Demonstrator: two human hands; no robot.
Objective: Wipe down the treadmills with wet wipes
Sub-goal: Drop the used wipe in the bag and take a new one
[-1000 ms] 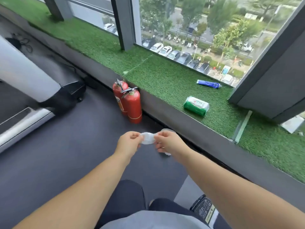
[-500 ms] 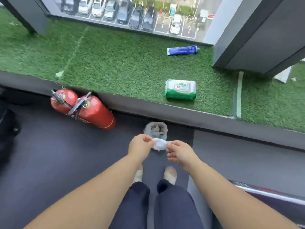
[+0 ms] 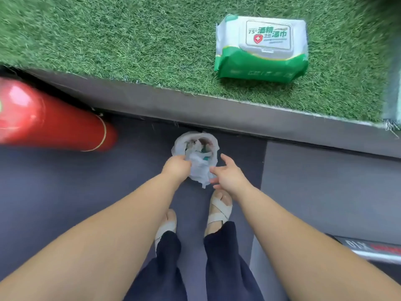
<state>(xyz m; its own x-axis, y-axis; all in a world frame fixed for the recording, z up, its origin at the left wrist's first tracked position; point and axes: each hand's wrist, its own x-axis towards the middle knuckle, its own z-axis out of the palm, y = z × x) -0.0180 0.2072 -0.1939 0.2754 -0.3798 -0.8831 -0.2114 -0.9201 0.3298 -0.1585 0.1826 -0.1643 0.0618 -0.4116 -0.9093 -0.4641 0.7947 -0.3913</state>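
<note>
While the left hand (image 3: pixel 176 167) grips a crumpled white wipe (image 3: pixel 200 171) at the centre of the frame, the right hand (image 3: pixel 230 177) sits just beside it, fingers spread and holding nothing. The wipe hangs over the mouth of a small bag-lined bin (image 3: pixel 178 145) on the dark floor. The pack of wet wipes (image 3: pixel 261 48) lies on the green turf ledge (image 3: pixel 108 40) at upper right — a blurred red fire extinguisher (image 3: pixel 50 124) fills the left edge, and a treadmill rail (image 3: pixel 373 249) shows at lower right.
</note>
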